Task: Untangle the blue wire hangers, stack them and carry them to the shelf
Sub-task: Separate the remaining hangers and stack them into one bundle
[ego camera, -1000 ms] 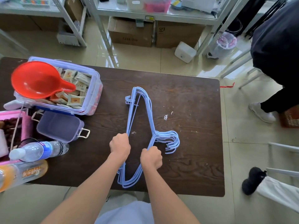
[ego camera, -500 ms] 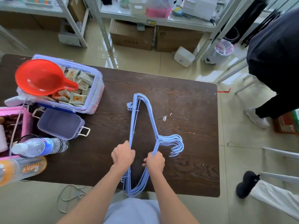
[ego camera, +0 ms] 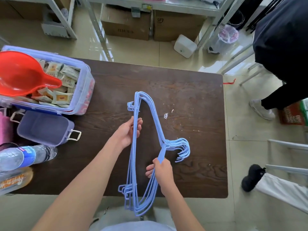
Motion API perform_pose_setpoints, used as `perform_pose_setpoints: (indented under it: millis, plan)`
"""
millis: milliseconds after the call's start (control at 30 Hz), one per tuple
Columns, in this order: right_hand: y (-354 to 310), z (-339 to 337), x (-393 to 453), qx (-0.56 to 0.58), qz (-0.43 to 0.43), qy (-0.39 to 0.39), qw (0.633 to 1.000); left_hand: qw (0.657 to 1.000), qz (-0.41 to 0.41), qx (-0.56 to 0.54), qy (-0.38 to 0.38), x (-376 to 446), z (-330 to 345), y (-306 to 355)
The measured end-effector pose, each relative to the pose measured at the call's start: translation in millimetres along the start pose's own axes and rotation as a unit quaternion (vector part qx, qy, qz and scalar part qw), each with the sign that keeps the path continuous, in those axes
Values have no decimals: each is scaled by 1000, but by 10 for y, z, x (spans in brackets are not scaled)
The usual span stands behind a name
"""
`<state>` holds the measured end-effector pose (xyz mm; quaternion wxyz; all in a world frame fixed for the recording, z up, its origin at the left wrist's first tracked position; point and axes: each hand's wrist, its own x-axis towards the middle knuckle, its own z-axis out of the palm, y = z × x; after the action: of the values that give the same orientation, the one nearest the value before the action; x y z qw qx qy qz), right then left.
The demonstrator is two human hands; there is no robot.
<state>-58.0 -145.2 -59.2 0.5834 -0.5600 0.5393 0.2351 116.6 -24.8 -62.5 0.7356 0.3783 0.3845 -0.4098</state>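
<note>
Several blue wire hangers (ego camera: 154, 112) form one aligned stack over the dark wooden table (ego camera: 196, 90), hooks pointing right, the near end overhanging the table's front edge. My left hand (ego camera: 129, 130) wraps its fingers around the straight bottom bars on the left side of the stack. My right hand (ego camera: 160, 172) grips the sloped shoulder wires just below the hooks. The metal shelf (ego camera: 215, 15) stands beyond the table's far edge.
On the table's left are a clear box of packets (ego camera: 83, 90) with a red scoop (ego camera: 21, 75), a purple lidded tub (ego camera: 43, 127) and a lying water bottle (ego camera: 25, 155). Cardboard boxes sit under the shelf. A person in black (ego camera: 281, 47) stands at right; another's foot (ego camera: 251, 177) is near.
My left hand slid farther up the bottom bars and turned palm inward. The stack has shifted toward me, and the camera has tilted closer to the table.
</note>
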Motion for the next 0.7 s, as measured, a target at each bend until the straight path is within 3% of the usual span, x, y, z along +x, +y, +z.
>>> perform_pose_setpoints:
  millis: [300, 500, 700]
  plan:
    - [-27, -7, 96, 42, -20, 53, 998, 992, 5, -121, 34, 88, 2, -120]
    - [18, 135, 85, 102, 5, 65, 993, 981, 93, 102, 136, 90, 172, -144]
    - [12, 170, 14, 123, -3, 61, 991, 956, 64, 265, 105, -236, -54, -475]
